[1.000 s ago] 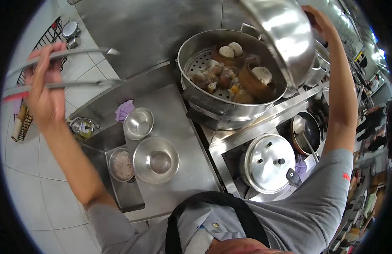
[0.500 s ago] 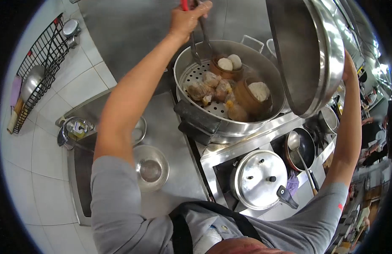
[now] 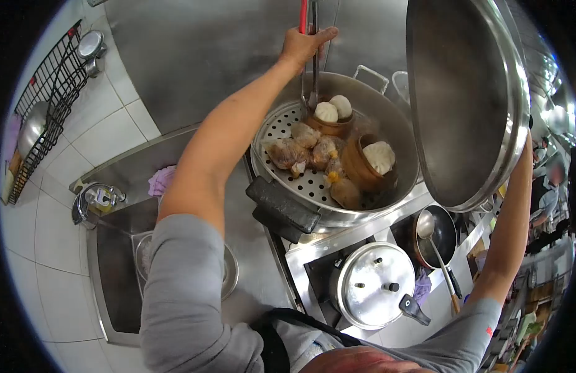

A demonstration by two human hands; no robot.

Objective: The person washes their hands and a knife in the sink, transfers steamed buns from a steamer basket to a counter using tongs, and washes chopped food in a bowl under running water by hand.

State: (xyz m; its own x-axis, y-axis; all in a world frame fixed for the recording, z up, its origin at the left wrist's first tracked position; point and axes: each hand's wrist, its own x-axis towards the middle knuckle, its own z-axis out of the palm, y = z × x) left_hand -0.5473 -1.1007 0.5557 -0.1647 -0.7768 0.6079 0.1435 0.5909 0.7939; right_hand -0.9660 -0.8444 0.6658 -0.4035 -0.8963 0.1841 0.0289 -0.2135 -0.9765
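My left hand [image 3: 302, 46] is closed around metal tongs [image 3: 315, 71] with a red handle. Their tips reach down to the near-left rim of a small bamboo steamer basket [image 3: 330, 127] holding two white buns [image 3: 327, 112]; whether they pinch it, I cannot tell. That basket sits in a large metal steamer pot [image 3: 387, 115] with a perforated tray. A tilted bamboo basket [image 3: 357, 166] with a white bun [image 3: 379, 156] and several knotted plastic bags of food [image 3: 291, 152] lie beside it. My right arm holds up the big round lid [image 3: 462, 99]; the right hand is mostly hidden behind its edge.
A pressure cooker [image 3: 372, 280] and a black pan [image 3: 446, 236] with a ladle [image 3: 427, 225] stand on the stove at front right. At left are a sink [image 3: 117, 280], a faucet [image 3: 86, 202], a purple cloth [image 3: 162, 180] and a wire rack [image 3: 48, 118]. People are at far right.
The tongs have moved from above the tray to the small basket's rim. The lid hangs slightly further right, with more of its underside showing. My view has shifted a little.
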